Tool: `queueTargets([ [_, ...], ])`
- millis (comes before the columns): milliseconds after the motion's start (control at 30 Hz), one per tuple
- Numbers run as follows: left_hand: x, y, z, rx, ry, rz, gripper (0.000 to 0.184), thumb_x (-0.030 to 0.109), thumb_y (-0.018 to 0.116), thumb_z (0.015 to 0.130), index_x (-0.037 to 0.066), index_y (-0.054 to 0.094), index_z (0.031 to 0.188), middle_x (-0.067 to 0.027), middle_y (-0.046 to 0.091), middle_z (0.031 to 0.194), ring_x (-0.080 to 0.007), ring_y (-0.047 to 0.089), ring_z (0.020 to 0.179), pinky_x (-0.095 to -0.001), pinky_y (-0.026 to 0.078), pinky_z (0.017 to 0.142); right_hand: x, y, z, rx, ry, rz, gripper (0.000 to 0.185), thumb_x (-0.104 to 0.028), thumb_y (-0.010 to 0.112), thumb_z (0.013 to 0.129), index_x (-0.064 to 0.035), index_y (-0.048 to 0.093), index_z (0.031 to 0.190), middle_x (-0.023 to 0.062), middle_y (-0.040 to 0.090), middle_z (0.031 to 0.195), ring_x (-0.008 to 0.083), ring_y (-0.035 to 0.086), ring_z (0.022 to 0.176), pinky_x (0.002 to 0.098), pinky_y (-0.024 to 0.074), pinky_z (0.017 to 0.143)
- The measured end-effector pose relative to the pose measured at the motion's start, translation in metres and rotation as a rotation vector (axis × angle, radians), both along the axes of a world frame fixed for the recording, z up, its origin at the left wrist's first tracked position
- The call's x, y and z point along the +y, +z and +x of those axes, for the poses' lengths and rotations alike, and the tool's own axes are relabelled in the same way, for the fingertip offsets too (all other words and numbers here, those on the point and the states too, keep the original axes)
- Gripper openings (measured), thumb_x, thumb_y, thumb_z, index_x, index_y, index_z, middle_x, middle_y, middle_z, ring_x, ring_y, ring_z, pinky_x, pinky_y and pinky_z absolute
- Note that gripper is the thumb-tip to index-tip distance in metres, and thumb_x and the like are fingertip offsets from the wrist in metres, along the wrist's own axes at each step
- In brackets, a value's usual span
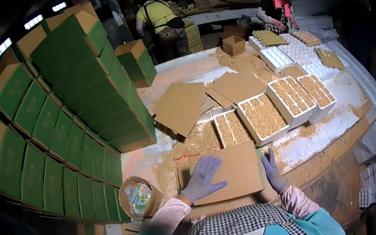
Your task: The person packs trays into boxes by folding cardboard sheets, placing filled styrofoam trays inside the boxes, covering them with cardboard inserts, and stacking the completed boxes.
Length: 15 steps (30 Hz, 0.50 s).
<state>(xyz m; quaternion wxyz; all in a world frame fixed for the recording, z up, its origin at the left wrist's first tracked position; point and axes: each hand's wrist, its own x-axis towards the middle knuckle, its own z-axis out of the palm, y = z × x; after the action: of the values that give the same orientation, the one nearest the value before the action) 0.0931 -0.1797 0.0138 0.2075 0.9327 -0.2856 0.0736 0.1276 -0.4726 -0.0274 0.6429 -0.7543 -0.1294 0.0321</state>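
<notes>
Right in front of me is a cardboard box (235, 172) with its broad brown flap or sheet lying flat on top; a strip of green shows along its sides. My left hand (202, 179), in a purple glove, rests on the upper left of that cardboard with fingers spread. At the box's right side stands my right hand (273, 172), gloved too, its fingers stretched upward and palm toward the box; whether it touches is unclear. Just beyond the box are white foam boxes (265, 140) filled with sawdust-like material.
Stacked green and brown cartons (85, 75) rise on the left. A small carton of colourful packets (140, 199) sits by my left arm. Loose cardboard sheets (181, 107) and egg trays (270, 37) lie farther back. One person (279, 5) works at the far right, another (159, 19) bends over behind.
</notes>
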Motion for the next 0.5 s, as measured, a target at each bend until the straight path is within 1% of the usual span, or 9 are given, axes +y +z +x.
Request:
queueTargets([
  [33, 0.028, -0.003, 0.003, 0.013, 0.104, -0.124, 0.075, 0.053, 0.054, 0.090, 0.000, 0.038, 0.141, -0.0232, 0.039, 0.144, -0.0376, 0.032, 0.138, -0.0460, 0.021, 0.116, -0.011, -0.027, -0.001, 0.104, 0.114, -0.018, 0.047, -0.021, 0.044, 0.101, 0.0062, 0.036, 0.138, 0.0168, 0.052, 0.131, 0.0242, 0.049, 0.122, 0.0319, 0.0394, 0.102],
  [67, 0.053, -0.012, -0.006, 0.053, 0.211, -0.253, 0.076, 0.053, 0.051, 0.091, -0.002, 0.036, 0.142, -0.0231, 0.039, 0.145, -0.0372, 0.033, 0.137, -0.0440, 0.021, 0.116, -0.024, -0.058, -0.011, 0.036, 0.296, -0.389, 0.044, -0.022, 0.044, 0.102, 0.0060, 0.040, 0.136, 0.0145, 0.055, 0.128, 0.0227, 0.051, 0.120, 0.0319, 0.0396, 0.101],
  [167, 0.061, -0.005, -0.025, -0.020, 0.228, -0.902, 0.065, 0.038, 0.045, 0.096, -0.006, 0.031, 0.143, -0.0201, 0.038, 0.146, -0.0331, 0.032, 0.139, -0.0397, 0.025, 0.115, 0.047, 0.082, -0.041, 0.138, 0.111, 0.177, 0.040, -0.025, 0.048, 0.101, 0.0045, 0.049, 0.129, 0.0132, 0.057, 0.124, 0.0172, 0.051, 0.114, 0.0295, 0.0390, 0.099],
  [200, 0.056, -0.056, -0.030, 0.265, 0.349, -1.121, 0.058, 0.033, 0.043, 0.099, -0.002, 0.031, 0.144, -0.0150, 0.039, 0.145, -0.0285, 0.037, 0.134, -0.0379, 0.029, 0.113, 0.060, 0.125, -0.039, 0.048, 0.150, 0.263, 0.042, -0.027, 0.051, 0.100, 0.0023, 0.048, 0.130, 0.0114, 0.061, 0.118, 0.0127, 0.055, 0.106, 0.0287, 0.0431, 0.093],
  [267, 0.037, -0.117, -0.045, 0.932, 0.572, -1.732, 0.050, 0.027, 0.043, 0.102, 0.008, 0.030, 0.147, -0.0045, 0.041, 0.145, -0.0190, 0.046, 0.125, -0.0347, 0.038, 0.107, 0.077, 0.156, -0.031, -0.229, 0.296, -0.427, 0.047, -0.037, 0.056, 0.094, -0.0031, 0.049, 0.125, 0.0160, 0.068, 0.080, 0.0323, 0.068, 0.073, 0.0425, 0.0513, 0.069],
  [300, 0.051, -0.147, -0.050, 0.946, 0.496, -1.680, 0.038, 0.028, 0.045, 0.102, 0.016, 0.045, 0.138, -0.0023, 0.052, 0.132, -0.0187, 0.051, 0.117, -0.0329, 0.042, 0.100, 0.096, 0.147, -0.034, -0.257, 0.406, -0.530, 0.049, -0.040, 0.055, 0.092, -0.0027, 0.047, 0.123, 0.0184, 0.065, 0.073, 0.0404, 0.064, 0.071, 0.0468, 0.0501, 0.067],
  [367, 0.071, -0.130, -0.056, 0.447, 0.812, -1.216, 0.028, 0.030, 0.047, 0.100, 0.012, 0.056, 0.119, -0.0029, 0.059, 0.110, -0.0194, 0.053, 0.106, -0.0334, 0.046, 0.091, 0.130, 0.074, -0.037, -0.310, 0.634, -0.515, 0.058, -0.045, 0.057, 0.090, 0.0005, 0.046, 0.124, 0.0211, 0.065, 0.076, 0.0417, 0.064, 0.074, 0.0483, 0.0505, 0.070],
  [433, 0.051, -0.091, -0.060, 0.486, 0.785, -1.179, 0.054, 0.019, 0.051, 0.095, 0.007, 0.026, 0.142, -0.0139, 0.040, 0.137, -0.0244, 0.043, 0.124, -0.0316, 0.038, 0.102, 0.164, 0.027, -0.066, -0.324, 0.938, -0.634, 0.069, -0.058, 0.059, 0.084, 0.0017, 0.052, 0.119, 0.0295, 0.063, 0.092, 0.0413, 0.063, 0.094, 0.0447, 0.0485, 0.085],
  [500, 0.024, -0.065, -0.065, 0.320, 0.823, -0.967, 0.074, 0.007, 0.050, 0.090, 0.004, 0.010, 0.153, -0.0200, 0.031, 0.150, -0.0267, 0.039, 0.131, -0.0306, 0.036, 0.106, 0.156, 0.056, -0.048, -0.235, 1.076, -0.636, 0.068, -0.053, 0.056, 0.090, -0.0023, 0.046, 0.134, 0.0248, 0.065, 0.105, 0.0370, 0.061, 0.102, 0.0416, 0.0452, 0.093],
])
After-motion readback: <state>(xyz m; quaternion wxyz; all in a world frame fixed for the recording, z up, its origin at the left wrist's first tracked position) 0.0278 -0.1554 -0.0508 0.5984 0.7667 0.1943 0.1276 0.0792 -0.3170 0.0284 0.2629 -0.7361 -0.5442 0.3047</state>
